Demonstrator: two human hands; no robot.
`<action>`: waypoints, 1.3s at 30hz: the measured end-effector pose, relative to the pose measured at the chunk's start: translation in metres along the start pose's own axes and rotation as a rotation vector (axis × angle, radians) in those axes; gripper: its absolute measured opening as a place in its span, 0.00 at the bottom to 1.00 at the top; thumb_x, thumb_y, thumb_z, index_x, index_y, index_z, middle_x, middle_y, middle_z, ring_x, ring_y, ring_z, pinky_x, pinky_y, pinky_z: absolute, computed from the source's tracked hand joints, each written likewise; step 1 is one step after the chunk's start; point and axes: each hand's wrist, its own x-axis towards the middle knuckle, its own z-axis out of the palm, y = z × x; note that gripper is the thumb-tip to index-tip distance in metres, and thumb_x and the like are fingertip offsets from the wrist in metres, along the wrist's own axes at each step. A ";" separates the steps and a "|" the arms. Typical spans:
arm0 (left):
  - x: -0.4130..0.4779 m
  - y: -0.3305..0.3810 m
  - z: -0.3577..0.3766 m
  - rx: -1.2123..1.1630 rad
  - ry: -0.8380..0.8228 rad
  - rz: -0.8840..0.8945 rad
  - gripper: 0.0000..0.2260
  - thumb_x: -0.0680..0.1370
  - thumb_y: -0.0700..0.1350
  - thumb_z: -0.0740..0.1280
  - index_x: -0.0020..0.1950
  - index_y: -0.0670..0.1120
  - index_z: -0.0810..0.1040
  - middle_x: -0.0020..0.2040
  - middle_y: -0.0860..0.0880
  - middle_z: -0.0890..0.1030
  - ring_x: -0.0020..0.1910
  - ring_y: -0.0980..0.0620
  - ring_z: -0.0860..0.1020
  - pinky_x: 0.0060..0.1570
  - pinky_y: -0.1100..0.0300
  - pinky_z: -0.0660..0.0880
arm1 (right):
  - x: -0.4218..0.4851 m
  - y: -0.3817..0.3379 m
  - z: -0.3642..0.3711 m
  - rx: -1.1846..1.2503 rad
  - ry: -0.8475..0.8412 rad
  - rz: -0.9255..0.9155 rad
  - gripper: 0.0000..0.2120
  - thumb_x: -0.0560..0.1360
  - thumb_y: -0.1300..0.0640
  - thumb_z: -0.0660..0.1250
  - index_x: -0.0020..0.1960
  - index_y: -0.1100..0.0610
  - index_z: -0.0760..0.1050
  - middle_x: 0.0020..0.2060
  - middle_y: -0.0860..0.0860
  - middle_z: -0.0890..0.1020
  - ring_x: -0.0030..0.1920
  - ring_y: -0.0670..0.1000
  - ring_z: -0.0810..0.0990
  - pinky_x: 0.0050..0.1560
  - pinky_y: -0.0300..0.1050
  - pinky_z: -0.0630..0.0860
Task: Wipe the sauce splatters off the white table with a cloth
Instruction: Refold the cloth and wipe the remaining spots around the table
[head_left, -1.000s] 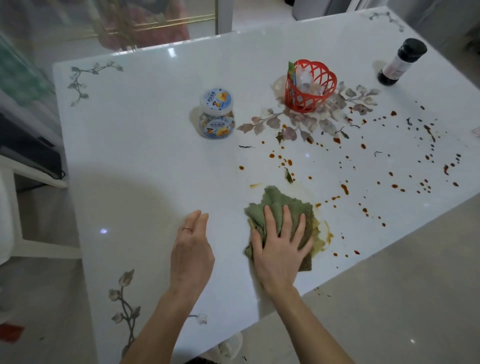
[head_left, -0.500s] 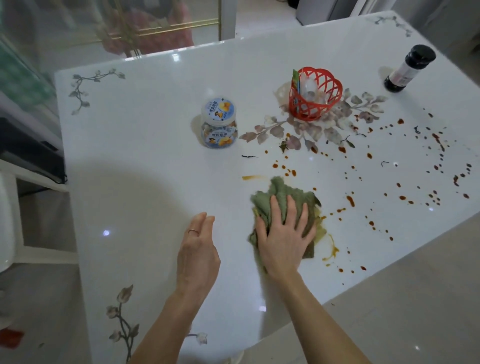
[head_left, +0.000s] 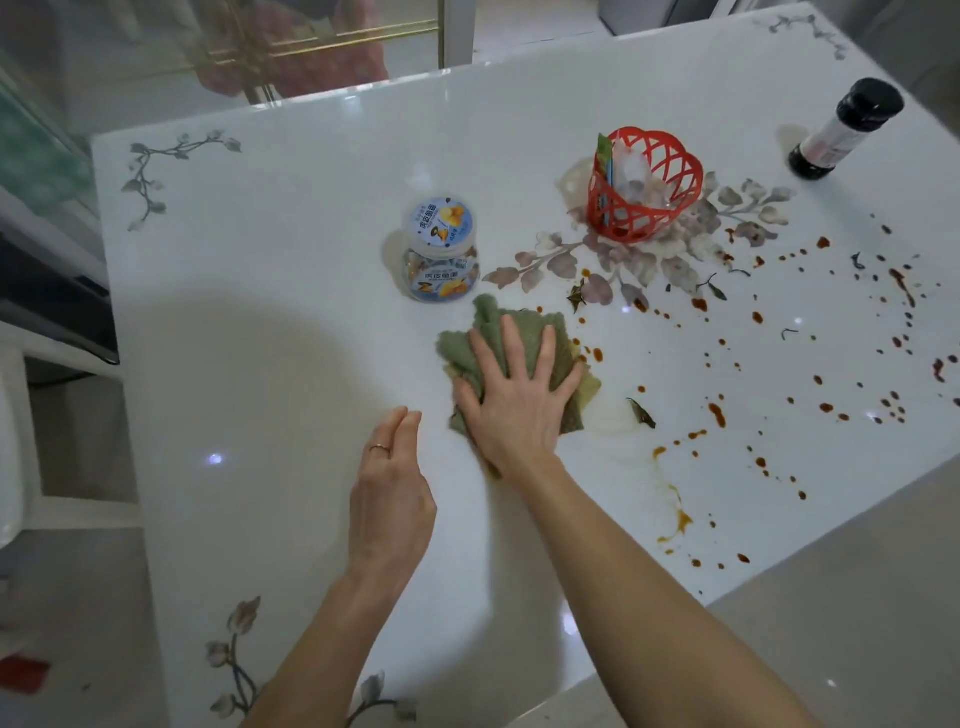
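Green cloth lies crumpled on the white tabletop, roughly mid-surface, just in front of the lidded jar and close to it, but contact between the two cannot be confirmed. Right hand lies flat on top of the cloth, palm down, fingers straight and spread, pressing it against the tabletop. The cloth shows beyond the fingertips on the far side, to the left of the index finger, and as a yellow-stained edge on the right beside the little finger. Left hand holds nothing, its fingers straight and close together. It sits just left of and nearer than the cloth, apart from it, and contact with the tabletop cannot be confirmed. A ring is on one finger. Sauce splatters, red-brown dots and streaks, cover the tabletop to the right of the cloth, out to the right edge. The nearest drops sit just beside the cloth's right border. An orange smear runs near the front edge, right of the forearm. A small dark leaf fragment lies near the cloth's right corner. Farther back, a red lattice basket stands on the printed floral pattern, and a dark-capped bottle stands at the far right.
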 end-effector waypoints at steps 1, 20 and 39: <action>0.001 0.000 0.000 -0.003 0.008 0.001 0.24 0.72 0.28 0.57 0.68 0.41 0.68 0.69 0.44 0.69 0.66 0.45 0.69 0.62 0.53 0.70 | 0.004 0.007 -0.002 0.007 -0.008 0.055 0.29 0.80 0.35 0.48 0.79 0.39 0.54 0.81 0.45 0.49 0.79 0.63 0.41 0.71 0.76 0.39; 0.025 -0.008 -0.003 -0.009 0.006 0.016 0.26 0.71 0.27 0.57 0.69 0.39 0.67 0.71 0.43 0.67 0.69 0.46 0.66 0.65 0.57 0.65 | 0.023 0.020 -0.007 0.036 0.043 0.285 0.30 0.80 0.35 0.49 0.80 0.42 0.53 0.80 0.48 0.53 0.79 0.61 0.45 0.72 0.75 0.45; 0.000 0.003 0.011 0.008 -0.039 0.111 0.27 0.70 0.26 0.57 0.68 0.38 0.68 0.70 0.42 0.68 0.70 0.44 0.65 0.66 0.53 0.66 | -0.055 0.010 0.006 0.018 0.083 0.249 0.30 0.79 0.38 0.48 0.77 0.48 0.64 0.77 0.53 0.64 0.78 0.65 0.55 0.71 0.76 0.51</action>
